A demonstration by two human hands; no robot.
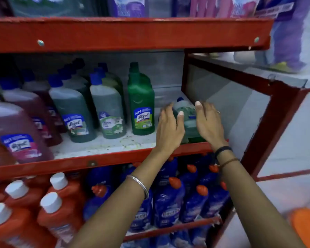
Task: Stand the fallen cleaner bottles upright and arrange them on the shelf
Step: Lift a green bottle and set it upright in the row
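Seen from the head camera, a person's two hands flank a fallen green bottle (186,120) lying on its side at the right end of the middle shelf (104,145), its blue cap pointing toward the back wall. The left hand (169,129) has its thumb on the bottle's side; the right hand (208,122) is spread open against the other side, fingers extended, neither yet closed around it. Just to the left, an opaque green bottle (141,102) stands upright beside rows of blue-capped bottles (107,108). Blue bottles (168,203) fill the shelf below.
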